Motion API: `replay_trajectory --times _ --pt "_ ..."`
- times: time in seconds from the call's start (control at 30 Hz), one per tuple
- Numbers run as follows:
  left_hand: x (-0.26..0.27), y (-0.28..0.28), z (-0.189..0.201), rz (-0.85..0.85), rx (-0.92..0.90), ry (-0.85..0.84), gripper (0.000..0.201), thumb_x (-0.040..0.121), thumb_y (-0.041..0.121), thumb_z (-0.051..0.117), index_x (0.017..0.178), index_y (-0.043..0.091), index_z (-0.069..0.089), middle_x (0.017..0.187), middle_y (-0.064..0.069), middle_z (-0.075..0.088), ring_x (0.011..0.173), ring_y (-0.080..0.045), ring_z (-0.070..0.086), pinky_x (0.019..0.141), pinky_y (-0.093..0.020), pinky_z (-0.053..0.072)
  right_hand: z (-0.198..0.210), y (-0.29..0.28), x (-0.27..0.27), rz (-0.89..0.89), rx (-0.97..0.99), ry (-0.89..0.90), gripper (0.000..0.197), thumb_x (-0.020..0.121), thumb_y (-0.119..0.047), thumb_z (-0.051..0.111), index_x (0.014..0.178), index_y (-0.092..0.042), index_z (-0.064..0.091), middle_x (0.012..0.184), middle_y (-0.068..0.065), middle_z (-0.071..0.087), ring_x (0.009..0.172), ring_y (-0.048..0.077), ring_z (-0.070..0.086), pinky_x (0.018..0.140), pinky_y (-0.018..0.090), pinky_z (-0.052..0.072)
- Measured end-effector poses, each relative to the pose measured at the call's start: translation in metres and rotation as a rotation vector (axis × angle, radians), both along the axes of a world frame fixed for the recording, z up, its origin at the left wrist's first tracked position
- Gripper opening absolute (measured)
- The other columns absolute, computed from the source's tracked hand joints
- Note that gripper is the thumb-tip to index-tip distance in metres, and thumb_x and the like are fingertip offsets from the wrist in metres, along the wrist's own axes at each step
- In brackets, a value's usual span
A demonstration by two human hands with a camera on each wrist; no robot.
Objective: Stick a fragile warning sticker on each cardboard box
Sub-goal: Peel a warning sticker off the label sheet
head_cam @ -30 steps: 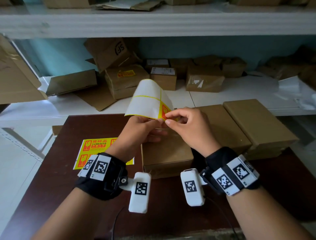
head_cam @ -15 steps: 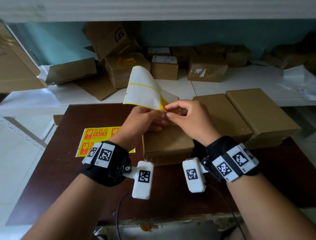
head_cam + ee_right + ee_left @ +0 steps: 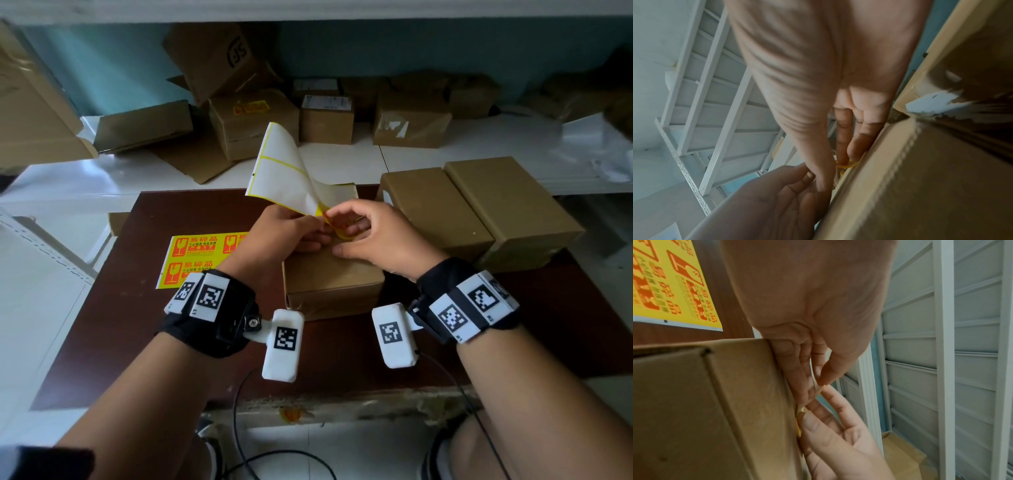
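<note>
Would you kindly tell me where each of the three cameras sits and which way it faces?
Head: worn on the head, looking down at the table; both forearms, left hand and right hand show.
Left wrist: along the left hand toward white shelving; both hands show.
Right wrist: along the right hand toward shelving; the left hand shows below.
Shared: all three see the near cardboard box and peeling sticker.

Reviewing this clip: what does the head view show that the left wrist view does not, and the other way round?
Only the head view shows the curled backing sheet the left hand holds, two boxes at right, and shelf boxes. Only the left wrist view shows the near box's side wall close up and white racking. Both show the right hand, the near box and the sticker sheet on the table.
</note>
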State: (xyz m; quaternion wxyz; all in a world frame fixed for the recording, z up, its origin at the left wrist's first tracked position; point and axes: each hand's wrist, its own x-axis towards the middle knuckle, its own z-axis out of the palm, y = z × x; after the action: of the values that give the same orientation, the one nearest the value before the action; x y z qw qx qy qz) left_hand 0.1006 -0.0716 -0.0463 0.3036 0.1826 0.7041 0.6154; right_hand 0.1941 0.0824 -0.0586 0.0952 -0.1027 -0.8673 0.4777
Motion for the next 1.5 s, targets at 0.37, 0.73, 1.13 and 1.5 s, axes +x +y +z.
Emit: replay_trajectory --times 0.37,0.73,1.13,1.5 --pt "0.004 -0.003 0.008 -0.046 -0.007 -0.032 0.021 0.096 0.014 0.062 0.105 -0.003 0.069 0.098 -0.019 0.074 0.086 -0.022 0.075 0.059 -0.026 0.058 0.011 -0.001 0.005 -0.003 -0.008 0.035 0.025 0.092 -0.019 0.07 0.117 -0.016 0.073 0.087 -0.021 0.066 0.067 -0.019 0.057 0.066 0.005 0.041" --pt "-0.016 0.0 0.012 -0.06 0.137 -0.016 0.015 0.095 0.01 0.061 0.106 0.007 0.07 0.095 -0.004 0.076 0.084 -0.012 0.071 0.075 -0.028 0.057 0.018 0.005 -0.026 -0.172 -0.039 0.224 0.012 0.084 -0.016 0.077 0.095 -0.021 0.08 0.087 -0.005 0.077 0.085 0.009 0.072 0.086 0.037 0.058" --pt "-0.012 0.003 0.006 -0.059 0.152 -0.047 0.021 0.096 0.012 0.061 0.114 0.003 0.068 0.104 -0.011 0.074 0.09 -0.016 0.07 0.069 -0.025 0.056 0.019 0.008 -0.017 -0.18 0.03 0.206 0.012 0.082 -0.018 0.079 0.09 -0.027 0.079 0.082 -0.004 0.076 0.079 0.024 0.069 0.078 0.041 0.058" --pt "-0.015 0.003 0.001 -0.057 0.154 -0.015 0.018 0.092 0.013 0.066 0.108 0.007 0.07 0.095 -0.006 0.073 0.08 -0.011 0.069 0.064 -0.022 0.056 0.021 0.007 -0.016 -0.179 0.053 0.191 0.009 0.08 -0.03 0.081 0.086 -0.024 0.08 0.08 -0.005 0.076 0.079 0.015 0.071 0.079 0.043 0.058"
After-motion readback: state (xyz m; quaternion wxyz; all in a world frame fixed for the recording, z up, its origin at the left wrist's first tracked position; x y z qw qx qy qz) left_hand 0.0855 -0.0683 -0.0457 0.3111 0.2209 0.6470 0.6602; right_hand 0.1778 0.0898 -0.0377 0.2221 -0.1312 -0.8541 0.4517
